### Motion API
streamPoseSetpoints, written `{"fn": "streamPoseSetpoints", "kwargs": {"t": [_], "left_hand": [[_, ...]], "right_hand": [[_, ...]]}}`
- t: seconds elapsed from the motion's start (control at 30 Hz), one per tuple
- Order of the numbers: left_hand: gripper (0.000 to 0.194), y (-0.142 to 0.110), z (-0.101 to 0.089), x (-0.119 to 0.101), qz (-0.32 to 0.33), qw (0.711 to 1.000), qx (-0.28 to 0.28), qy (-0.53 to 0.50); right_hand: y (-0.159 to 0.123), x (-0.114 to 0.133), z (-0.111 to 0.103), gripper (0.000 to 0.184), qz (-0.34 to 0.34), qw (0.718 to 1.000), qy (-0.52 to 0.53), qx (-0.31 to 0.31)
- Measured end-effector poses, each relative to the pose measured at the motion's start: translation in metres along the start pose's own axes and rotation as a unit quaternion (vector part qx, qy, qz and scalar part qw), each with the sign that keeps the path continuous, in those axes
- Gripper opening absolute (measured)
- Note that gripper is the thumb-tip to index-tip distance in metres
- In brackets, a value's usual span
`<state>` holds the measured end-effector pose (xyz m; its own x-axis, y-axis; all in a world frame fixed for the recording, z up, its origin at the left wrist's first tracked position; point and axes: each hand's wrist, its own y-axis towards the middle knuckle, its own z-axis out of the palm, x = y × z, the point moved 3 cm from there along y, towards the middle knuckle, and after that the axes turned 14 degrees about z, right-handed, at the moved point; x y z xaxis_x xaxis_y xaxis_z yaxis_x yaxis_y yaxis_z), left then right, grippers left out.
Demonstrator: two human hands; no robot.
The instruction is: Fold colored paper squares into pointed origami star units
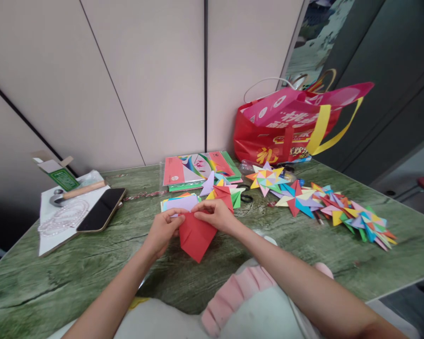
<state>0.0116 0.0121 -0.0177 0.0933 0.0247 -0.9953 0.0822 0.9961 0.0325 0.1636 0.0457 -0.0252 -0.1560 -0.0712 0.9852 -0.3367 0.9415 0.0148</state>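
I note left hand point(161, 233) and right hand point(219, 215) pinching red paper point(198, 236) along its upper edge; even thumb pressure should keep creases crisp.

We see a green, marble-patterned tabletop point(102, 263) bearing a black-screened phone point(101, 210) partly over a white board point(47, 242), a pink-covered pack of coloured paper point(183, 170), a red shopping bag with yellow handles point(261, 136), and multicoloured folded-paper stars point(266, 178).
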Motion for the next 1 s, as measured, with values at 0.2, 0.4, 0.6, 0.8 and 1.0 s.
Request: {"fn": "streamPoseSetpoints", "kwargs": {"t": [0.2,0.4,0.6,0.8,1.0], "left_hand": [[0.034,0.0,-0.001,0.0,-0.002,1.0,-0.002,-0.022],[0.033,0.0,0.0,-0.003,0.005,0.999,-0.019,-0.039],[0.037,0.0,0.0,-0.001,0.017,1.0,-0.02,-0.009],[0.028,0.003,-0.011,-0.017,0.217,0.958,-0.103,0.157],[0.048,-0.004,-0.002,-0.027,0.227,0.96,-0.059,0.153]], "right_hand": [[0.001,-0.001,0.0,0.013,-0.007,1.0,-0.015,0.0],[0.001,-0.003,0.0,0.018,-0.008,1.0,0.001,-0.004],[0.003,-0.007,0.0,0.016,-0.01,1.0,-0.012,-0.019],[-0.003,0.005,-0.004,0.011,-0.064,0.993,-0.026,-0.091],[-0.023,0.031,-0.009,0.01,-0.219,0.946,-0.104,-0.215]]}}
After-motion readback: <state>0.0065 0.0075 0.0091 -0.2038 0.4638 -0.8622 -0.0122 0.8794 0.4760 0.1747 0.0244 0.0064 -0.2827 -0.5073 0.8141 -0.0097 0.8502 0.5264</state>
